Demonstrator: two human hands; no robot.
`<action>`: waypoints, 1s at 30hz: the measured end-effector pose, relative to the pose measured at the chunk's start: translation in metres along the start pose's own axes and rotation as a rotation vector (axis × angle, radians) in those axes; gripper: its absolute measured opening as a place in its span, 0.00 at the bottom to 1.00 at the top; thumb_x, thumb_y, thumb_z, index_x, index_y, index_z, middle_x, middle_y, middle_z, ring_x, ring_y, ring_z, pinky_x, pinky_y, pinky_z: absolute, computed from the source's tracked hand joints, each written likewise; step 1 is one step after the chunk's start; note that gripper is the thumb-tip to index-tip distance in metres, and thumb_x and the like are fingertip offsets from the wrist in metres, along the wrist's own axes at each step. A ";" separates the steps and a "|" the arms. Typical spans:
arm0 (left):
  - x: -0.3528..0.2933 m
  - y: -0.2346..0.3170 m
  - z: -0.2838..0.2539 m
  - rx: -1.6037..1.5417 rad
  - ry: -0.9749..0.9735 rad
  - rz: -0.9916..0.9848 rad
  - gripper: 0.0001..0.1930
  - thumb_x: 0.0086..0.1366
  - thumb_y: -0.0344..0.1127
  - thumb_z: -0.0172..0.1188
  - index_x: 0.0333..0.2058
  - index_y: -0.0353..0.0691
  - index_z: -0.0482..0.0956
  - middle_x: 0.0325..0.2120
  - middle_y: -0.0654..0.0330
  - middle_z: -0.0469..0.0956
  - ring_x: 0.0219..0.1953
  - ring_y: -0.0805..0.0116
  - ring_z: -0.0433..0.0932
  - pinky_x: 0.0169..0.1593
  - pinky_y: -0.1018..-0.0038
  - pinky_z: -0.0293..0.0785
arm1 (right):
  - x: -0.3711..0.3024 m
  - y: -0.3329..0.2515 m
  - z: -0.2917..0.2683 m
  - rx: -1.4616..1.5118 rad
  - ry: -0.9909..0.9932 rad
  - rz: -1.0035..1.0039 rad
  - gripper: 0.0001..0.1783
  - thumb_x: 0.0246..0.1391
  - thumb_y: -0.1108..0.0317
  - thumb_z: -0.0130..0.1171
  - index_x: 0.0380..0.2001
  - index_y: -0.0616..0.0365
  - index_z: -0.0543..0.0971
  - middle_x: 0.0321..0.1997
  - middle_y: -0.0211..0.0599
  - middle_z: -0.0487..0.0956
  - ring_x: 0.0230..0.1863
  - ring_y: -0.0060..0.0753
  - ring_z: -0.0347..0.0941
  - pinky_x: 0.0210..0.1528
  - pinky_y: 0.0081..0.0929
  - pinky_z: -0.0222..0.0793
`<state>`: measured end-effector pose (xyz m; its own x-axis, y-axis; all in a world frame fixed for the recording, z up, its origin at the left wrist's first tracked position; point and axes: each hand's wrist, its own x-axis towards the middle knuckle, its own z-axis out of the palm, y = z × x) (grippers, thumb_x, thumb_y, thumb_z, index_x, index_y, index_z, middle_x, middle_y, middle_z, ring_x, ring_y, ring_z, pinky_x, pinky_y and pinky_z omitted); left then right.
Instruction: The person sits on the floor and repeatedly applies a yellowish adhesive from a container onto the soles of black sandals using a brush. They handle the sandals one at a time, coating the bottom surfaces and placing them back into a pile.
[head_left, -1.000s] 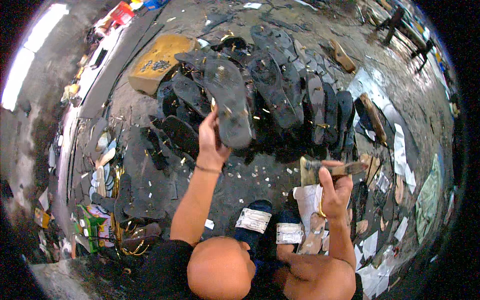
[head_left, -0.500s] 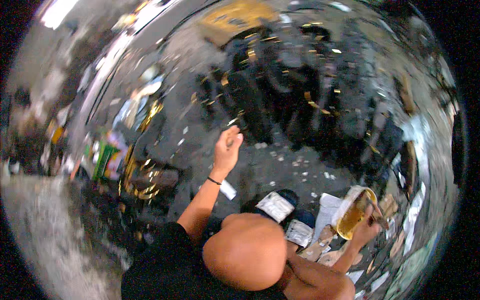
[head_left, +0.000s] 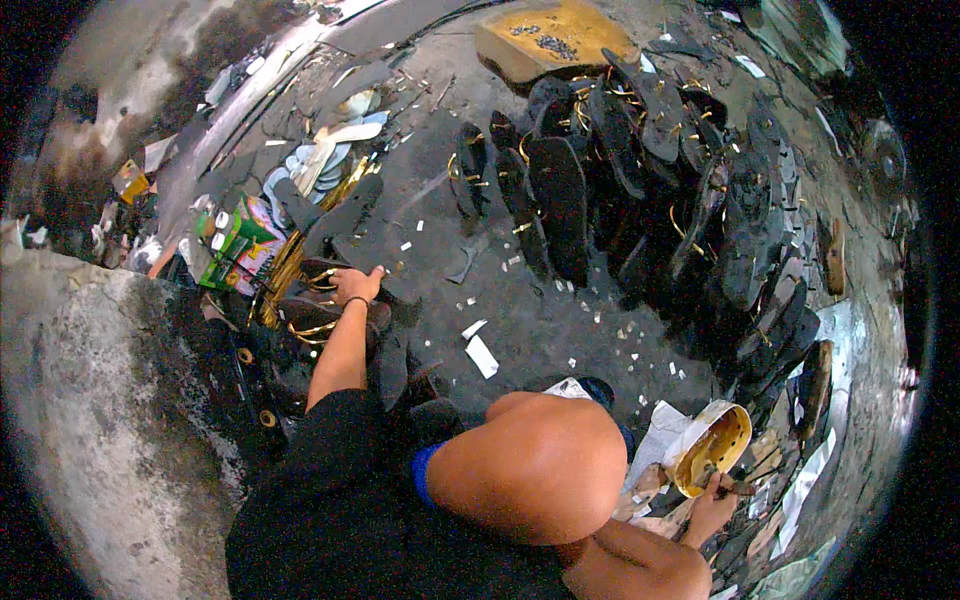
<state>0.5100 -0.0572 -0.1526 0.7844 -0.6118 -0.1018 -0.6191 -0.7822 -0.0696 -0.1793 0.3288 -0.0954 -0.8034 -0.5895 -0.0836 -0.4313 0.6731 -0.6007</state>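
Gripping a brush (head_left: 740, 488) at a tub (head_left: 697, 428) with the right hand (head_left: 713, 505), fingers curled round its handle.
Holding the left hand (head_left: 355, 285) thumb-spread at gold-strapped sandals (head_left: 312, 328); cannot tell whether grasping one. Farther out, facing black sandals (head_left: 558, 200) near a yellow block (head_left: 600, 30).

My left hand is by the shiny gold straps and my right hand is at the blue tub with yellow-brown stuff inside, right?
Not quite: the tub isn't blue. The head view shows its outside is whitish. Your left hand is by the shiny gold straps, and your right hand is at the tub with yellow-brown stuff inside.
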 end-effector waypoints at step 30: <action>-0.353 0.112 0.028 -0.506 -0.767 1.642 0.34 0.55 0.47 0.70 0.57 0.38 0.73 0.65 0.41 0.61 0.70 0.45 0.55 0.69 0.58 0.54 | -0.066 -0.038 -0.027 0.536 -0.139 0.392 0.08 0.60 0.66 0.62 0.35 0.60 0.83 0.28 0.22 0.77 0.31 0.16 0.69 0.35 0.21 0.65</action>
<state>0.1629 0.0750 -0.1521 -0.7717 -0.6231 -0.1277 -0.4581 0.4052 0.7911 -0.1205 0.3542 -0.0458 -0.7833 -0.4227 -0.4559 0.1734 0.5557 -0.8131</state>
